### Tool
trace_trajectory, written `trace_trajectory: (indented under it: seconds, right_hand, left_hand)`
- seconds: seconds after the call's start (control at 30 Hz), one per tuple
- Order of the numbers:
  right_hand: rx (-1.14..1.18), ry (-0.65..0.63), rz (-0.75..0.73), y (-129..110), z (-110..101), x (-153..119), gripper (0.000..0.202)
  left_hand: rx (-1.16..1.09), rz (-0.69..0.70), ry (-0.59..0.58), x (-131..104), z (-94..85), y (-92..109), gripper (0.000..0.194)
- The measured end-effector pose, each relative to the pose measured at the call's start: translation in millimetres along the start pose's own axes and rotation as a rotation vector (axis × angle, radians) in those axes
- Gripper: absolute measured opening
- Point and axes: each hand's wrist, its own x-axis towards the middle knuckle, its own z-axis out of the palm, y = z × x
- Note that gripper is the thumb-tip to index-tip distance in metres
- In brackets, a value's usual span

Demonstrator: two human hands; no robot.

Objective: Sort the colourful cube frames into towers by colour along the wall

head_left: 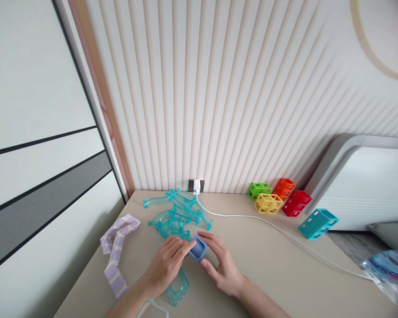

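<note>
A small blue hollow rectangular toy piece [199,250] is between my two hands, just above the table or resting on it; I cannot tell which. My left hand [167,265] has its index finger stretched onto the top of the piece, while its thumb is hidden. From the other side, my right hand [221,268] curves around the piece, fingertips at its upper corner and thumb at its lower edge. Translucent teal plastic pieces [167,224] lie behind my left hand. Another teal looped piece [178,289] sits partly beneath that hand.
A purple segmented strip [114,256] lies left on the table [252,274]. Green [258,191], yellow [268,203], orange [283,189], red [296,203] and teal [318,223] open-frame blocks stand right. A white cable [245,216] runs from a wall charger [197,186].
</note>
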Motion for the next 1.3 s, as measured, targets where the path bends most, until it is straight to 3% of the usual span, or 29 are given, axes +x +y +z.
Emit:
trace_trajectory:
  seconds: [0.23,0.37,0.47,0.57,0.67,0.77,0.87,0.93,1.03,1.3]
  right_hand:
    - [-0.324,-0.021,-0.009,-13.2,2.3,3.7,0.066]
    - [-0.421,-0.067,0.105,-24.9,7.6,0.6,0.055]
    - [-0.403,0.003,0.148,-25.5,-6.3,-6.9,0.049]
    - [-0.396,0.267,0.238,-10.2,-42.7,-19.5,0.043]
    - [-0.406,0.675,0.361,16.8,-98.2,-39.2,0.043]
    - [-0.483,0.981,0.426,47.2,-159.2,-68.9,0.061]
    - [-0.649,1.164,0.575,75.6,-209.0,-106.1,0.078]
    - [-0.762,1.158,0.659,91.6,-230.9,-130.0,0.076]
    - [-0.816,1.107,0.712,109.9,-247.5,-156.9,0.060]
    - [-0.861,0.939,0.891,137.9,-256.0,-182.8,0.058]
  left_hand:
    - [0.102,0.168,-0.105,0.9,-5.0,3.0,0.038]
    - [0.128,0.275,-0.077,2.4,-4.4,7.2,0.038]
    - [0.115,0.247,0.001,1.4,-3.5,8.3,0.034]
    - [0.094,0.201,0.026,0.9,-4.4,6.8,0.032]
    - [0.072,0.184,0.017,2.2,-6.0,4.9,0.031]
    - [0.052,0.183,0.026,3.7,-5.8,5.0,0.030]
    - [0.029,0.176,0.036,3.4,-3.7,6.2,0.029]
    - [0.019,0.168,0.046,2.2,-1.9,6.3,0.029]
    - [0.016,0.157,0.044,-0.1,0.1,5.1,0.030]
    - [0.031,0.147,0.017,-0.4,0.8,3.8,0.029]
